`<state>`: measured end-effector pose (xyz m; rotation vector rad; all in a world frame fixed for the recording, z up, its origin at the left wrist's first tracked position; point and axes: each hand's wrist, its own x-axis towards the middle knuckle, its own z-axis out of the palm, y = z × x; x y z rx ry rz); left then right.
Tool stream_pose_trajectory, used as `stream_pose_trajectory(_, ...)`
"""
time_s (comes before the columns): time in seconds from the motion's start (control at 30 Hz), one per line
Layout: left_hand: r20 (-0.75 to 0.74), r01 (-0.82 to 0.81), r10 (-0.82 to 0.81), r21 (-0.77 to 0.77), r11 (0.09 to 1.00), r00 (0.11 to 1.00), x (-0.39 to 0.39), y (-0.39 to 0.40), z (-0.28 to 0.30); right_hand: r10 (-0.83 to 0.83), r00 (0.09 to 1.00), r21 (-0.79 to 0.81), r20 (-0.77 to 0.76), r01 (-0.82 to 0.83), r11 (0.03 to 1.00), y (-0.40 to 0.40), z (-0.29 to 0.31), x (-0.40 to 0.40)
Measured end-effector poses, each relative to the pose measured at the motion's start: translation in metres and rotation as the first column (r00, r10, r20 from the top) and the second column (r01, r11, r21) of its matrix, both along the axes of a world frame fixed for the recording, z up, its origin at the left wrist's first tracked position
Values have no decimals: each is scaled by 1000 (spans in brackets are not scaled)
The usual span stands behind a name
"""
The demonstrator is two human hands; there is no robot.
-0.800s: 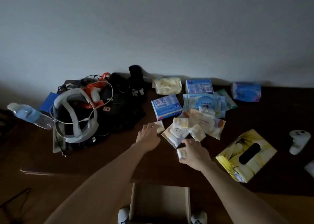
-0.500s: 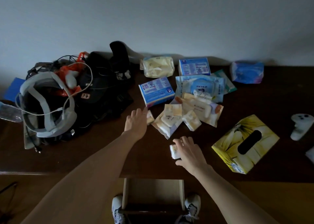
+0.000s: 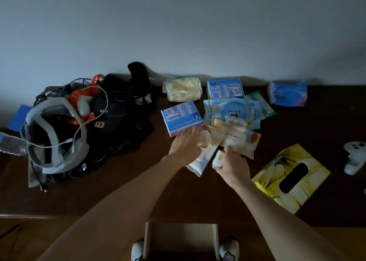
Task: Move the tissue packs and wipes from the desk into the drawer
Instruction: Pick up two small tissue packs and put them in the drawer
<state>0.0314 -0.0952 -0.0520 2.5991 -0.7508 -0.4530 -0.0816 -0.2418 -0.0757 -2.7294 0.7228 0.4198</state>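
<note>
Left hand [image 3: 186, 145] now spread flat on cream wipe packet [image 3: 208, 140], advanced from bare desk [image 3: 122, 197] half second ago. Right hand [image 3: 231, 164] pinching small white pack [image 3: 217, 160], since carried up to pile edge. Remaining packs beyond both hands; drawer [image 3: 181, 239] open below wrists (nothing visible inside). Gathering underway, transfer not yet begun.

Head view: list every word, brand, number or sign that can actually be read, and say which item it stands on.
None can be read with confidence.
Blue-lidded wipes pack: characters on the lid, too blurred.
Cream wipes pack: a printed line, too small.
Two blue tissue packs and: dense small print, unreadable.
Black bag: small pale marks, unreadable.
Yellow tissue box: no text seen.
</note>
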Motion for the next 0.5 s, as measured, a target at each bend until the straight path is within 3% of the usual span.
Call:
stream_pose_trajectory(0.07, -44, 107, -102, 106, 989, 994, -5, -16, -17, -69, 997, -76, 23, 71, 995, 13, -11, -19)
stream_pose_trajectory(0.13, 78, 152, -171, 210, 966, 982, -19, -18, -32, -126, 990, -68, 58, 129, 989, 28, -20, -40)
stream_pose_trajectory(0.2, 149, 120, -153, 207, 971, 977, -38, -10, -37, -156, 985, -23, 76, 158, 987, 38, -25, -59)
stream_pose_trajectory(0.33, 91, -19, 17, 21, 1000, 996, -87, 29, -26, -132, 981, 150, 145, 110, 983, 57, -22, -103)
stream_pose_trajectory(0.5, -88, -293, 282, -166, 941, 955, -186, 121, -20, -197, 969, 438, 148, 115, 892, 108, -18, -174)
